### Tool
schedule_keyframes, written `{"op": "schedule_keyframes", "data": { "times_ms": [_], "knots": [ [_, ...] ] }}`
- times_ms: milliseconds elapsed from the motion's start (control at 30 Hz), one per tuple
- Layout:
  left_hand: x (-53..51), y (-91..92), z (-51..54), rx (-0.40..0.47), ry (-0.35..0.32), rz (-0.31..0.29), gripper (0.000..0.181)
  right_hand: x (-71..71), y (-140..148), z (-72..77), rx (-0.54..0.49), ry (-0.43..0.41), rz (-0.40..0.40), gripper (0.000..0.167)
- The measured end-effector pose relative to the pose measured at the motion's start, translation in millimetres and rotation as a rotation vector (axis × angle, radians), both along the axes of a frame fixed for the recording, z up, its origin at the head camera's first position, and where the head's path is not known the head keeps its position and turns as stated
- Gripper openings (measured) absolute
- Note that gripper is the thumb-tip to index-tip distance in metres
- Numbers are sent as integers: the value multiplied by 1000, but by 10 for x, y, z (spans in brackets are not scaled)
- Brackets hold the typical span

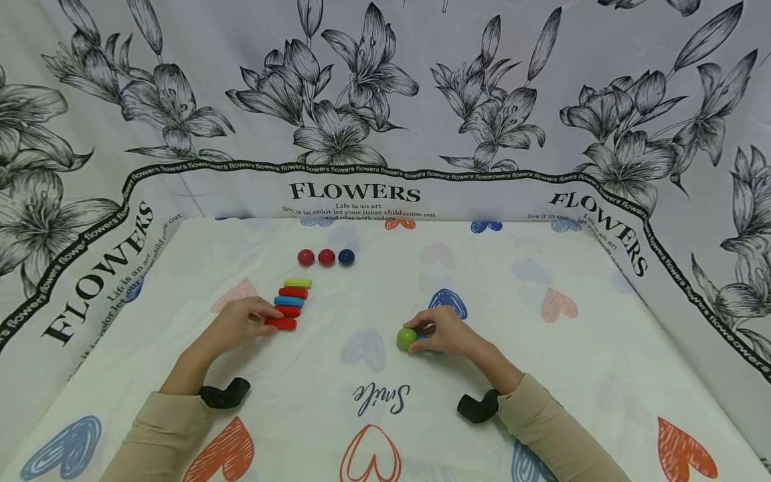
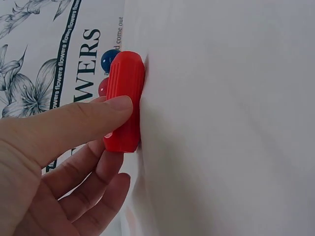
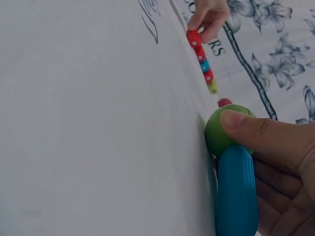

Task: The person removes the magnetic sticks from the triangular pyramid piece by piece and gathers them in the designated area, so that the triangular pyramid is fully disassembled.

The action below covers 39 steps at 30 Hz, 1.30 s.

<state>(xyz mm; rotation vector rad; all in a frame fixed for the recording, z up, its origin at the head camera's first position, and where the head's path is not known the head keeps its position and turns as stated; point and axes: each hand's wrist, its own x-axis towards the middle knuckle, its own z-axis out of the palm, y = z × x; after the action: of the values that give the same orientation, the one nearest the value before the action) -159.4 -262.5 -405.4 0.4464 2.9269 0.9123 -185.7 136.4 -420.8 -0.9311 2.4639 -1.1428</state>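
Observation:
At the near end of a row of short ribbed rods, my left hand (image 1: 237, 325) pinches a red rod (image 2: 127, 73) between thumb and fingers. Beyond that rod lie two more red rods (image 1: 293, 292), a blue rod (image 1: 289, 302) and a yellow-green rod (image 1: 298, 283). To the right, my right hand (image 1: 448, 331) holds a green ball (image 1: 406, 338) at the cloth, thumb on its near side. Another blue rod (image 3: 237, 191) meets the ball on the hand's side, partly under the fingers; whether the two are joined I cannot tell.
Behind the rods, two red balls (image 1: 306, 258) and a dark blue ball (image 1: 346, 258) stand in a line. A white cloth (image 1: 385, 294) with printed hearts covers the table. A flower-printed curtain (image 1: 361, 144) hangs along the back and sides.

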Motion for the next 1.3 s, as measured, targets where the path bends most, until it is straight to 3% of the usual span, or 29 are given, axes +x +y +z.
{"op": "schedule_keyframes", "data": {
  "times_ms": [333, 500, 867, 1033, 1300],
  "knots": [
    [11, -1, 20, 23, 6, -8, 21, 6, -3, -5, 0, 2, -6, 37],
    [29, 40, 27, 20, 44, -3, 19, 5, -10, -14, 11, 16, 1, 36],
    [76, 354, 47, 42, 103, -68, 15, -17, -22, 9, 10, 22, -7, 35],
    [112, 536, 30, 92, 42, -121, 14, -10, -41, 20, -51, -50, -55, 35],
    [170, 801, -14, 111, -32, -224, 16, -26, -85, 35, -85, -223, -227, 34]
  ]
}}
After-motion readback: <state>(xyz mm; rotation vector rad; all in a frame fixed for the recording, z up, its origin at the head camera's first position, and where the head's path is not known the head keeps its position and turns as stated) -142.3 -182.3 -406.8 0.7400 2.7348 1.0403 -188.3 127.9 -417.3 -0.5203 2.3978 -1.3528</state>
